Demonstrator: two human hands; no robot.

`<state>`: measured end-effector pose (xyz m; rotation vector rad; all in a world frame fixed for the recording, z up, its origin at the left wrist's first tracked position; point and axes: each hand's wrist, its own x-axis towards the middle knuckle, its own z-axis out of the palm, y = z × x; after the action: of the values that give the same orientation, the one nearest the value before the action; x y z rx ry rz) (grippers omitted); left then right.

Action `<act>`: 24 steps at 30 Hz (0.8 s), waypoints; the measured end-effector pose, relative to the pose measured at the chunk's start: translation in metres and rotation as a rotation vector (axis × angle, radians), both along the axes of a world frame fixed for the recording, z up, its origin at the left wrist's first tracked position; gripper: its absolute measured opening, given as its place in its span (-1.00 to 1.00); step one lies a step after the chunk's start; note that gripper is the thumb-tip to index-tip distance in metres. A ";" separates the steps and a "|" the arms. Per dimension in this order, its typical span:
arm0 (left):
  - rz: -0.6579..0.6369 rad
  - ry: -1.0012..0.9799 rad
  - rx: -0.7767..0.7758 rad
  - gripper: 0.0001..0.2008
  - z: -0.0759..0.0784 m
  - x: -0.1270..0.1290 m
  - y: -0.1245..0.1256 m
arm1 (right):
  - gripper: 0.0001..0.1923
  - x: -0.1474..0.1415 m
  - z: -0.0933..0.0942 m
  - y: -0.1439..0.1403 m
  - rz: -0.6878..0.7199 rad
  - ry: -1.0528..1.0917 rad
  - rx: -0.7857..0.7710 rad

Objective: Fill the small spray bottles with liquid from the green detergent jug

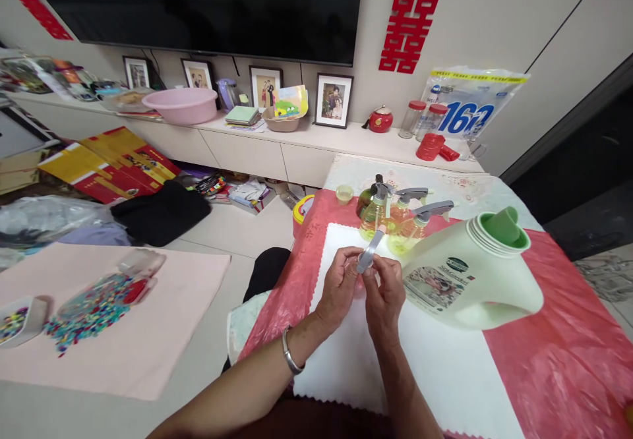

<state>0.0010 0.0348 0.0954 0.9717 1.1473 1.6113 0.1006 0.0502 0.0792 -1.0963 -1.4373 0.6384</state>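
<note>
In the head view, a small spray bottle with a grey trigger head [368,253] is between my two hands over a white cloth [341,360]. My left hand [341,282] is closed around its left side. My right hand [384,287] closes on it from the right, fingers at the neck. Most of the clear, pinkish body is hidden by my fingers. Just beyond stand several spray bottles [406,236] with grey heads and yellowish liquid. A large pale green jug [459,281] with a green cap [507,225] stands right of my right hand.
A small pale cup [344,194] stands on the red table covering [558,307]. On the cabinet behind are glass jars [412,121], a red pot [380,120] and a pink basin [182,106]. At lower left, colourful small pieces [91,317] lie on a pink cloth [148,360].
</note>
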 end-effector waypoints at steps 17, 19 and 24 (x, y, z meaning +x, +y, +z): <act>0.012 -0.032 -0.028 -0.58 0.002 0.002 0.000 | -0.54 0.015 0.011 0.007 0.219 -0.009 -0.108; 0.016 -0.043 -0.032 -0.57 0.003 0.003 0.000 | -0.55 0.014 0.010 0.007 0.207 0.015 -0.113; 0.027 -0.028 -0.023 -0.57 0.003 0.001 -0.001 | -0.56 0.007 0.000 0.008 0.119 0.089 -0.144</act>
<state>0.0023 0.0340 0.0989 0.9196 1.1619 1.6244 0.1071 0.0584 0.0793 -1.0849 -1.4041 0.8768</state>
